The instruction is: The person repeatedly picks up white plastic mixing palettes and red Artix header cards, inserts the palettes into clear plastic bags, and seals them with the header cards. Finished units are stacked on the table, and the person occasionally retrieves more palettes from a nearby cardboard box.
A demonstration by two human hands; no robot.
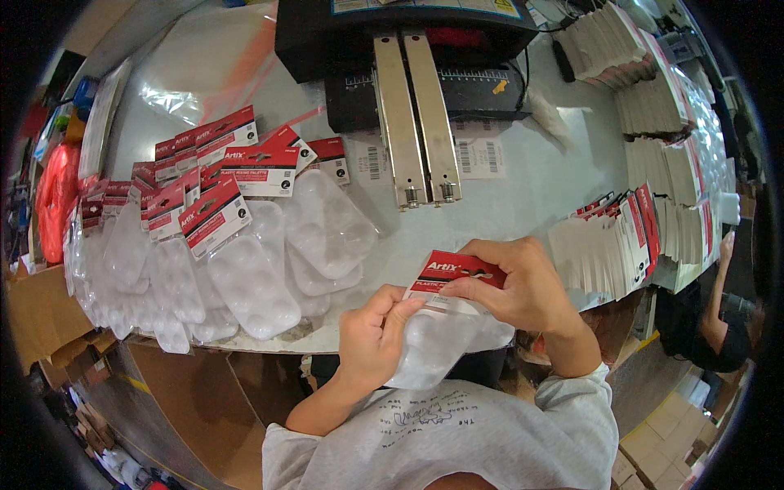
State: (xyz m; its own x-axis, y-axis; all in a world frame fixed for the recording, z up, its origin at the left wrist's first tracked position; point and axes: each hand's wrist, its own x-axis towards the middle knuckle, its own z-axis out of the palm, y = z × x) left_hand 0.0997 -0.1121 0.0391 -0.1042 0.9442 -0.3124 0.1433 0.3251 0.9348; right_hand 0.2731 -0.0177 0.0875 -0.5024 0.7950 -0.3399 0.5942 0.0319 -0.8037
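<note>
Between my hands, at the front edge of the table, is a bagged white plastic paint palette [433, 345] topped by a red and white header card [431, 278]. My left hand [371, 339] pinches the package at the card's lower left corner. My right hand [523, 286] grips the card's right side, its thumb lying across the front and its fingers behind. The palette hangs below the card, tilted towards my body. To the left lies a heap of similar carded palettes [253, 282], overlapping one another.
A black machine [302, 41] with two long metal rails [400, 114] stands at the far middle. On the right are a fanned stack of header cards [608, 245] and taller card stacks [653, 98]. Clear plastic sheeting [196, 65] lies far left. Another person's arm [719, 286] shows at the right.
</note>
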